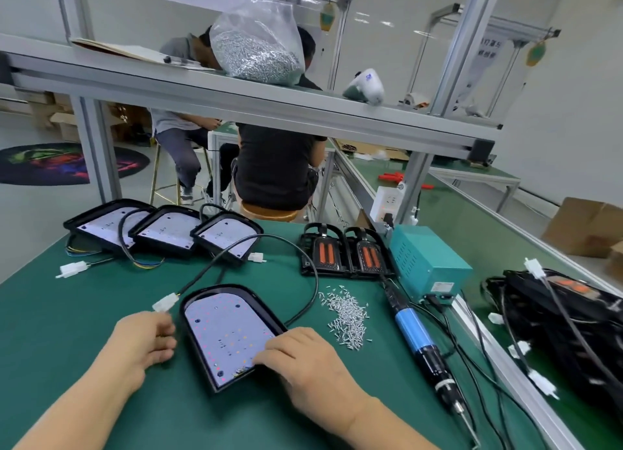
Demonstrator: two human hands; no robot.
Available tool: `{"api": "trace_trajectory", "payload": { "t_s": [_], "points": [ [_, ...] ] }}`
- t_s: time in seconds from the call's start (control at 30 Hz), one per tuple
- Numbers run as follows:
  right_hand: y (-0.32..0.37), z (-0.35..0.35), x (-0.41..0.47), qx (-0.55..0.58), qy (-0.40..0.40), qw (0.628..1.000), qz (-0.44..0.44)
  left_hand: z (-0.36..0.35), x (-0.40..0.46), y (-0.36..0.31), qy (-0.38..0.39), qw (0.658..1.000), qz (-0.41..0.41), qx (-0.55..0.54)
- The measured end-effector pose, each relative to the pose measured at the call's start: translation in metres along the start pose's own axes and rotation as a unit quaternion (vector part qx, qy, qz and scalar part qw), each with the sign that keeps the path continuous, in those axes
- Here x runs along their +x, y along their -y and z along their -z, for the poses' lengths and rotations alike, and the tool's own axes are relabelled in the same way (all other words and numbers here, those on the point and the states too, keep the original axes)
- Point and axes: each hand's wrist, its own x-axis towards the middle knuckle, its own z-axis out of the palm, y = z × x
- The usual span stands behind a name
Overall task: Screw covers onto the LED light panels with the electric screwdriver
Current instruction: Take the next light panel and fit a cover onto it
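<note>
- Now your panel (229, 331) lies face up, near and centre on the mat, with no cover on it.
- Your left hand (145, 341) rests just left of it, fingers loosely curled, holding nothing.
- Your right hand (303, 358) presses its near right edge with flat fingers, likely steadying it.
- Screws (347, 318) and driver (421, 341) lie to the right, within your reach; covers (347, 255) wait farther back.

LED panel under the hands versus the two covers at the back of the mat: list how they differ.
The LED panel shows a white board dotted with LEDs; the covers show orange strips. The panel lies alone between both hands; the covers sit side by side, untouched. A cable runs from the panel; none shows on the covers. Both have black housings.
</note>
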Motion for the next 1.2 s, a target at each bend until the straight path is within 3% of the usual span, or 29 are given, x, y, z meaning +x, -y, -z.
{"api": "trace_trajectory", "payload": {
  "t_s": [0.17,0.3,0.4,0.47,0.67,0.83,1.2],
  "points": [
    [-0.014,0.013,-0.011,0.041,-0.03,0.996,-0.068,-0.007,-0.022,0.01,0.047,0.984,-0.077,0.153],
    [-0.053,0.027,-0.011,0.068,-0.06,0.962,-0.258,-0.005,-0.029,0.011,-0.032,0.96,-0.144,0.239],
    [-0.099,0.034,0.006,0.043,0.0,0.917,-0.396,-0.011,-0.025,0.007,-0.074,0.963,-0.146,0.216],
    [-0.127,0.034,0.023,0.028,0.03,0.895,-0.443,-0.022,-0.021,0.001,-0.089,0.964,-0.158,0.195],
    [-0.167,0.009,0.058,-0.049,0.157,0.861,-0.481,-0.046,0.0,-0.006,-0.089,0.954,-0.151,0.243],
    [-0.169,-0.006,0.074,-0.064,0.113,0.843,-0.522,-0.046,0.009,-0.009,-0.082,0.939,-0.132,0.307],
    [-0.157,-0.014,0.095,-0.064,0.164,0.79,-0.588,-0.05,0.01,-0.006,-0.113,0.935,-0.147,0.302]
  ]
}}
